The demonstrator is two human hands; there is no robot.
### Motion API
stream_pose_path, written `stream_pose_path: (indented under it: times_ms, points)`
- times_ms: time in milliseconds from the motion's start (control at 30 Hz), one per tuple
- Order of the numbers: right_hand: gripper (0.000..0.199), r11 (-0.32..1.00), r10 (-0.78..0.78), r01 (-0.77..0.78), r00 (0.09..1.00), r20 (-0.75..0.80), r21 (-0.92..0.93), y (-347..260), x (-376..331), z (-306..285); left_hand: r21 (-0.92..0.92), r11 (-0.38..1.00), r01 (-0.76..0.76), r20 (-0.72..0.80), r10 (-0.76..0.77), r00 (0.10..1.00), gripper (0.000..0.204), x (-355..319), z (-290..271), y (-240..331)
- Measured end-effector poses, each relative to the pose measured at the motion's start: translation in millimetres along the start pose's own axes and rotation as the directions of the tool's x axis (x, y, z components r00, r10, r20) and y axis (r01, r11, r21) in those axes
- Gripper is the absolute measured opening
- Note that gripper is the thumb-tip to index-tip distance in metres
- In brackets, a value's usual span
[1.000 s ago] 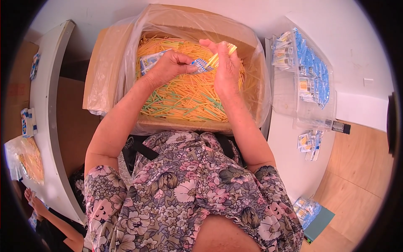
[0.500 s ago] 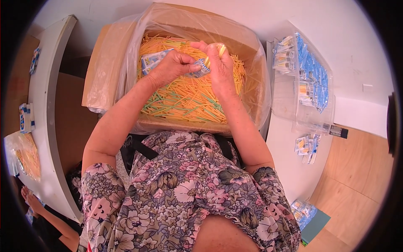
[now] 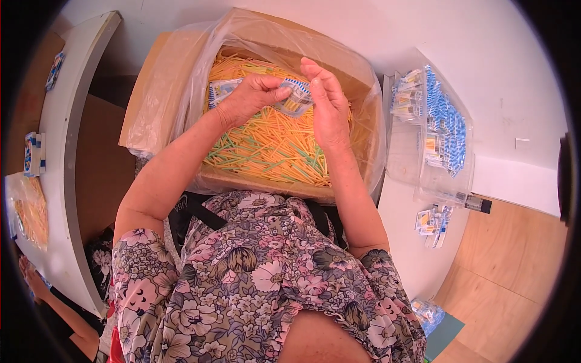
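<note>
My left hand [image 3: 247, 101] pinches a small clear packet [image 3: 296, 103] with a blue-striped edge between thumb and fingers. Some yellow pieces show through its plastic. Beside the packet's right side is my right hand [image 3: 330, 115], its forefinger stretched out and its thumb apart from it; I see nothing held in it. Both hands are above a cardboard box [image 3: 272, 189] lined with clear plastic. Thin sticks [image 3: 272, 145], mostly yellow-orange with some green, fill the box. More clear packets [image 3: 223, 91] lie on the sticks, partly hidden behind my left hand.
To the right, a clear plastic bin [image 3: 417, 145] holds rows of blue-edged packets [image 3: 446, 121]. Loose packets [image 3: 433, 224] lie on the white table [image 3: 402, 242]. A white shelf [image 3: 72, 181] stands at left, with a bag of sticks [image 3: 30, 212] beyond. Another person's arm [image 3: 63, 311] shows lower left.
The yellow sticks that were between my right fingers no longer show there. My right hand has opened and moved slightly right; the left keeps its pinch on the packet.
</note>
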State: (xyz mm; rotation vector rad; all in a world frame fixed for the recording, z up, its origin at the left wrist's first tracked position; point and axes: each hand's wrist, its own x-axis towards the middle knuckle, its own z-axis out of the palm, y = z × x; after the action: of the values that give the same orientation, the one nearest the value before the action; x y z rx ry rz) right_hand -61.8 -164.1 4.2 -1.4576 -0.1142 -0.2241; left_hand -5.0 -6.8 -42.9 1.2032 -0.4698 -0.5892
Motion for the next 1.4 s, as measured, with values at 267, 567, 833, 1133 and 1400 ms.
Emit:
stream_pose_path:
  times_ms: [267,567,833,1133,1400]
  points:
    - [0.023,0.847,-0.038,0.053,0.999,0.039,-0.529,-1,-6,-15,0.033,0.999,-0.021,0.036,0.020,0.999,0.023,3,-1,-2]
    - [0.018,0.359,0.216,0.118,0.954,0.206,-0.926,44,-37,-40,0.076,0.997,-0.023,-0.049,0.027,0.998,0.021,12,-17,-14]
    - [0.012,0.192,0.313,0.284,0.890,0.332,-0.940,50,-36,-39,0.117,0.993,-0.028,-0.030,0.032,0.999,0.025,11,-20,-16]
    - [0.013,0.096,0.282,0.361,0.884,0.373,-0.928,47,-33,-39,0.153,0.988,-0.013,0.027,0.009,1.000,0.023,11,-25,-19]
    - [0.013,0.752,0.407,-0.406,0.906,-0.118,-0.520,11,-33,-69,0.187,0.982,0.022,0.071,-0.036,0.997,0.021,8,-29,-26]
